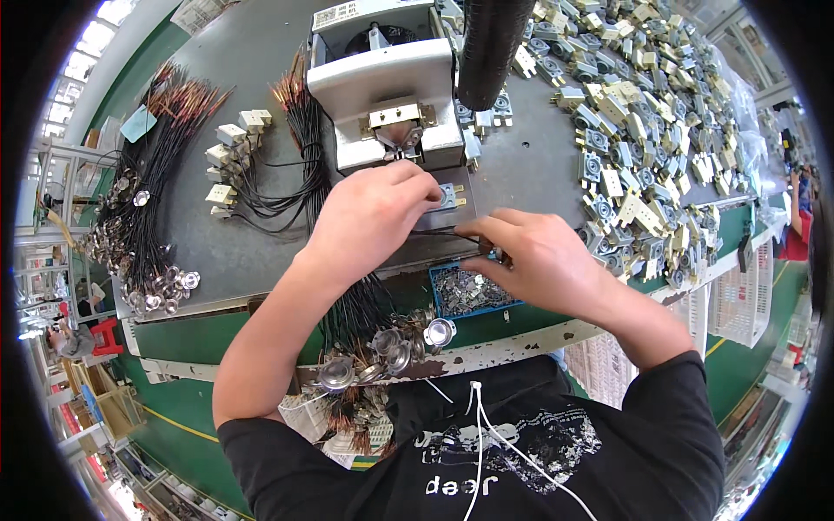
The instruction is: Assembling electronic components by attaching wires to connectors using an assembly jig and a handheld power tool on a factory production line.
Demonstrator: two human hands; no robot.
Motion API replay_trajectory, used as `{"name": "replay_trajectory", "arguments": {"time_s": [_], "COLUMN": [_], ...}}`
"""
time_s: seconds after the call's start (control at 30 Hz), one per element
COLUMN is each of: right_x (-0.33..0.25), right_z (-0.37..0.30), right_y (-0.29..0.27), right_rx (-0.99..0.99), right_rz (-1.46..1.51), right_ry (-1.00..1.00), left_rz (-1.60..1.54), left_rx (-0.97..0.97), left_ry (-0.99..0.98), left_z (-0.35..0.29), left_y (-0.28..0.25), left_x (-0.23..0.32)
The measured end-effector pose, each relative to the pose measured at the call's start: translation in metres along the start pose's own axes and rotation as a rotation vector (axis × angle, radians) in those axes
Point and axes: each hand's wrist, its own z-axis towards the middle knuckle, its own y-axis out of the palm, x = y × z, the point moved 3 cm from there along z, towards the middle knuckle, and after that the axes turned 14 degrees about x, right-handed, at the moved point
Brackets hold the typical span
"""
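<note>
My left hand (375, 210) is closed at the front of a grey bench press (382, 82), its fingertips at a small grey-blue block (447, 197) with brass terminals. Part of that block is hidden under the fingers. To its right, my right hand (546, 260) pinches a thin black wire (439, 232) between thumb and fingers. The wire runs left toward the block; its far end is hidden behind my left hand. Under my right fingers a small dark metal piece (497, 253) shows, too small to make out.
A large heap of grey-blue and cream blocks (634, 130) covers the bench's right side. Bundled black wires (304, 174) with metal cups hang over the front edge; another bundle (165, 174) lies left. A blue tray (437, 295) holds small metal parts. A dark post (491, 52) stands beside the press.
</note>
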Motion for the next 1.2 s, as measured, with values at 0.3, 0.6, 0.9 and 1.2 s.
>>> {"name": "replay_trajectory", "arguments": {"time_s": [0.3,0.6,0.9,1.2], "right_x": [-0.004,0.023,0.008,-0.015], "right_z": [-0.009,0.041,0.024,0.025], "right_y": [0.0,-0.008,-0.013,0.024], "right_rx": [0.111,-0.441,0.104,0.536], "right_rz": [-0.107,0.287,0.278,1.042], "right_ry": [-0.091,0.161,-0.139,0.267], "left_rz": [0.063,-0.155,-0.19,-0.359], "left_rx": [-0.099,-0.305,-0.144,0.054], "left_ry": [-0.04,-0.001,-0.083,-0.129], "left_z": [0.003,-0.014,-0.015,-0.032], "left_y": [0.002,-0.027,-0.057,-0.019], "left_x": [0.002,0.015,0.005,0.003]}}
